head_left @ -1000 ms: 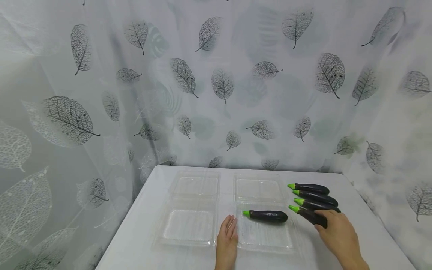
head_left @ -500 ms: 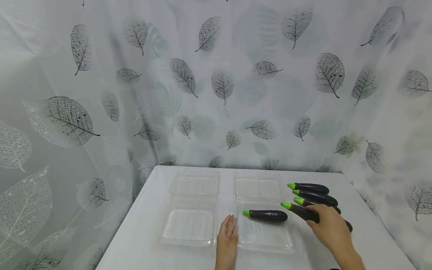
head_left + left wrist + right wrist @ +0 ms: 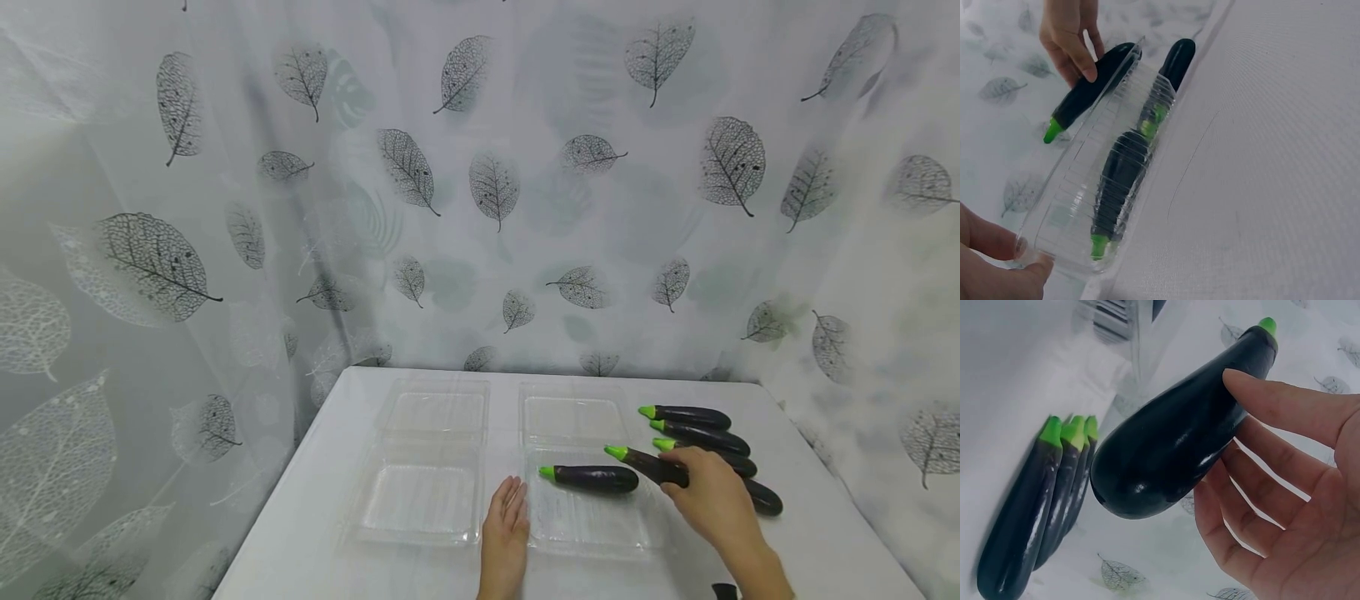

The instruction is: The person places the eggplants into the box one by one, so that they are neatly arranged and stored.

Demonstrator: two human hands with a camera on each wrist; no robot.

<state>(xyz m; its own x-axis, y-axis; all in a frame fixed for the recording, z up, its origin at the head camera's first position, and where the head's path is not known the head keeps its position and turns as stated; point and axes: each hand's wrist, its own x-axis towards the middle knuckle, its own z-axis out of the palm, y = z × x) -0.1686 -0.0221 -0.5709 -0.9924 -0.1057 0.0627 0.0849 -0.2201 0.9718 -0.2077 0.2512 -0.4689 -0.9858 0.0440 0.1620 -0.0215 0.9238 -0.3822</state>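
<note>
My right hand (image 3: 708,496) grips a dark purple eggplant (image 3: 652,467) with a green stem. In the right wrist view the thumb lies across this eggplant (image 3: 1179,431) and the fingers support its other side. The eggplant is raised, its stem end over the right edge of a clear plastic container (image 3: 585,546). Inside that container another eggplant (image 3: 596,478) lies crosswise. My left hand (image 3: 506,533) rests at the container's left side, fingers straight. Up close in the left wrist view, thumb and a finger touch the corner of the container (image 3: 1054,219).
Several more eggplants (image 3: 690,417) lie in a slanted row on the right of the white table (image 3: 300,550). A second clear container (image 3: 420,537) stands open to the left. Both have lids folded back toward the leaf-print curtain (image 3: 555,333).
My right hand has lifted its eggplant from the row and moved it left to the container. One more eggplant has come into view behind that hand. The left hand stays put.
</note>
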